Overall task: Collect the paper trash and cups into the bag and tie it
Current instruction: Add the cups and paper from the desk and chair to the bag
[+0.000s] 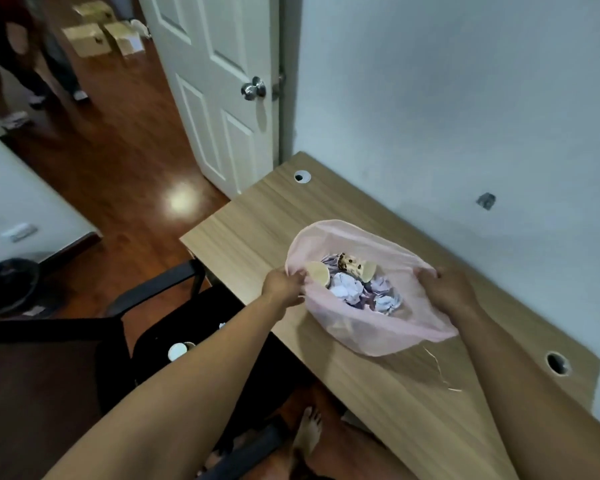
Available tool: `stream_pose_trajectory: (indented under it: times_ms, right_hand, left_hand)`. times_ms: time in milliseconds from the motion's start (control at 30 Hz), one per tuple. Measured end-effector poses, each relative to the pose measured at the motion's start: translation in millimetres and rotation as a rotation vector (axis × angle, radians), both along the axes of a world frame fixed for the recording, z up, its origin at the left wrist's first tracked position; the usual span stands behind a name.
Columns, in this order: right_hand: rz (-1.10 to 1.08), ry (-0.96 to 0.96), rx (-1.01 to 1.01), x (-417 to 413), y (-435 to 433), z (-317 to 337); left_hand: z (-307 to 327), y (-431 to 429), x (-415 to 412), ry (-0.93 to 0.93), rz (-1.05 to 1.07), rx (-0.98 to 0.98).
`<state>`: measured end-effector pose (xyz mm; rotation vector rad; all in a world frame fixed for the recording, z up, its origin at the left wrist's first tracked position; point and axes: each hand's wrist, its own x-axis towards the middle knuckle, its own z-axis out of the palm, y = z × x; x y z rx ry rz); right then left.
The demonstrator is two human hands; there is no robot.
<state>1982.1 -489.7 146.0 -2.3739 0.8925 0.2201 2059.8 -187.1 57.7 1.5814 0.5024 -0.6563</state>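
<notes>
Both grips pinch bag (378, 327) rim; wooden desk (257, 216), seemingly bedroom.

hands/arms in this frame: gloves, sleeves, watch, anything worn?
Nothing worn. The left hand and right hand are bare, without gloves, and no rings show at this blur. Both forearms are uncovered from wrist to the frame's bottom edge: no sleeves, watch, bands or markers visible. Fingers are partly tucked into the pink bag's rim, so their tips cannot be checked.

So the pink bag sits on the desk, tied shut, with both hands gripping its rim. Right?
Not quite. The head view shows the pink bag open, not tied: crumpled paper and cups show inside. It does sit on the desk, gripped by both hands.
</notes>
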Motion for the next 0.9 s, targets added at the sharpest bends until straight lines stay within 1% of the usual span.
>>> stream_pose_trajectory:
  times_ms: [33,100,167,233,300,367,467,633,767,833,900]
  right_hand:
    - [-0.013,-0.035,0.064,6.4,5.9,0.8]
    - [-0.038,-0.109,0.235,20.2,21.5,0.9]
    - [-0.060,-0.152,0.467,33.3,40.1,1.5]
    - [-0.035,-0.146,0.690,45.3,60.1,0.2]
    - [0.018,-0.127,0.870,49.8,85.2,4.0]
    - [0.083,-0.073,0.970,47.0,114.3,4.4]
    - [0.147,0.037,1.054,35.5,154.8,-9.9]
    - [0.195,0.160,0.991,14.1,221.5,-39.1]
    - [0.225,0.188,0.910,-0.7,261.8,-68.4]
    - [0.239,0.164,0.810,-9.1,278.0,-81.0]
    - [0.315,0.166,0.644,-19.9,287.7,-101.4]
  left_hand:
    - [1.5,8.1,0.0,-0.002,0.054,-0.072]
    - [5.0,31.2,-0.7,-0.032,0.116,-0.151]
    - [11.3,63.7,-4.5,-0.074,0.140,-0.180]
    - [17.2,98.5,-13.7,-0.118,0.177,-0.217]
    - [23.8,133.7,-29.0,-0.159,0.238,-0.172]
    - [27.3,169.5,-50.8,-0.159,0.361,-0.101]
    - [22.4,223.4,-88.9,-0.145,0.498,-0.104]
    - [22.3,278.6,-145.1,-0.097,0.588,-0.041]
    - [10.3,303.2,-169.7,-0.040,0.607,0.087]
    - [-6.3,312.1,-181.0,-0.028,0.588,0.193]
    - [-26.3,319.5,-192.5,-0.067,0.514,0.341]
